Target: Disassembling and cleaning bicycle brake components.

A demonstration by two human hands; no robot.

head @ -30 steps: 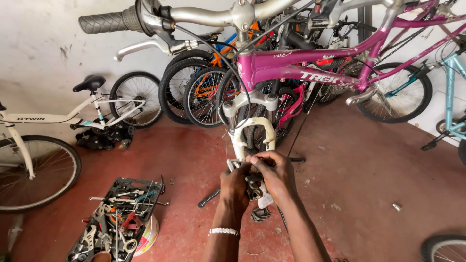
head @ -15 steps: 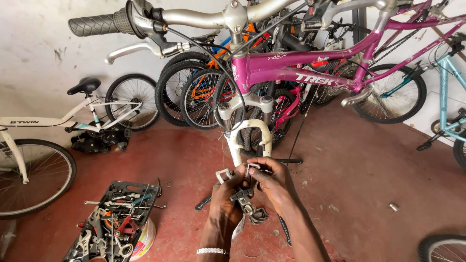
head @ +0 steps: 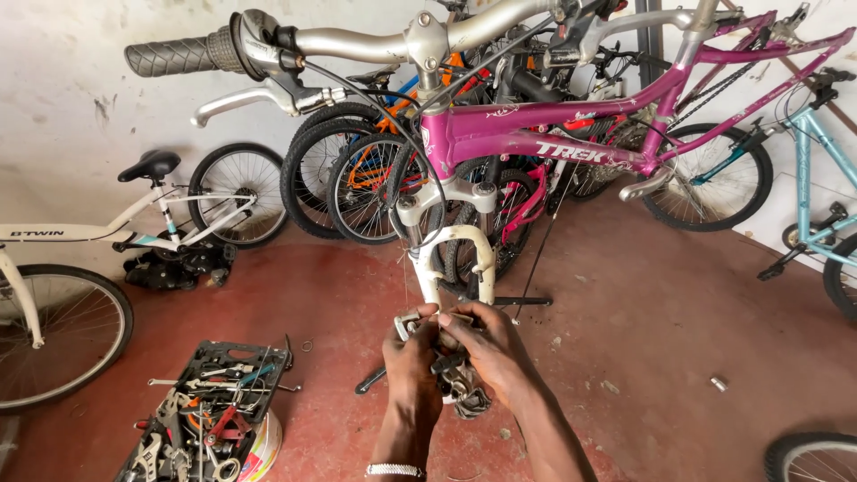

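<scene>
- Head view: both forearms reach forward from the bottom edge and meet low in the middle, just below the white suspension fork (head: pixel 460 245) of the magenta-framed bicycle (head: pixel 536 143).
- The left hand (head: pixel 413 353) is raised with its fingers curled, clenched around the left side of a small dark metal brake assembly (head: pixel 457 379); a beaded white bracelet (head: pixel 394 469) sits on that wrist.
- The right hand (head: pixel 491 353) wraps over the same part from the right, fingers bent and pinching its upper end, so the part is held between both hands.
- The brake assembly sits above the red floor (head: pixel 661 339), close under the fork's legs; whether it touches the fork cannot be told.
- A thin black cable (head: pixel 375 116) curves down from the silver handlebar with a black rubber grip (head: pixel 268 45) toward the fork.
- Left of the hands, well apart, a black tray of assorted hand tools (head: pixel 210 419) rests on a white bucket (head: pixel 263 442).
- A white bicycle with a black saddle (head: pixel 107 223) stands at the left wall; a row of parked bicycle wheels (head: pixel 348 178) lines the back.
- A pale blue bicycle frame (head: pixel 826 178) stands at the right edge.
</scene>
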